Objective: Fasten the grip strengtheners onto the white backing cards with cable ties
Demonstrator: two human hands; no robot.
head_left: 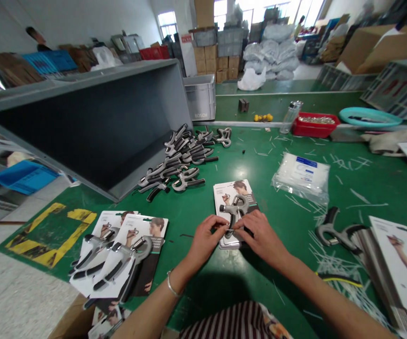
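My left hand [206, 240] and my right hand [256, 233] meet over a grey-and-black adjustable hand grip [235, 207] lying on a printed card [227, 197]. Both hands pinch the grip's lower part, and the fingers hide what they hold there. A loose pile of similar grips [178, 160] lies beyond them. Carded grips [118, 254] are stacked to my left. To my right lie another grip [333, 233] and a stack of printed cards [397, 278]. A clear bag of white plastic ties [300, 179] lies ahead of my right hand.
Thin white plastic offcuts litter the green workbench [281, 160]. A large grey bin [83, 127] stands at the left, beside a grey crate [199, 96]. A red tray [314, 125] and teal dish [369, 117] stand farther back. A person [37, 37] is far back left.
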